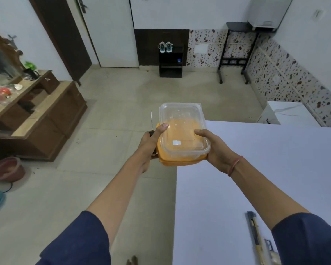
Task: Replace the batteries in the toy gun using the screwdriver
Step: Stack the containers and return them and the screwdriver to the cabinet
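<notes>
Both my hands hold a clear plastic box (182,119) with an orange lid (178,161) under it, above the far left corner of the white table (275,169). My left hand (151,144) grips the box's left side, thumb on top, and also holds a screwdriver (151,124) whose thin shaft points away from me. My right hand (214,148) grips the right side, thumb on top. The toy gun (256,236), grey and yellow, lies at the table's near right edge, partly hidden by my right sleeve.
A brown wooden cabinet (46,121) with clutter stands at the left. On the tiled floor are a brown bowl (7,169) at the left and a dark shoe rack (170,62) at the back wall. A white box (290,113) sits beyond the table.
</notes>
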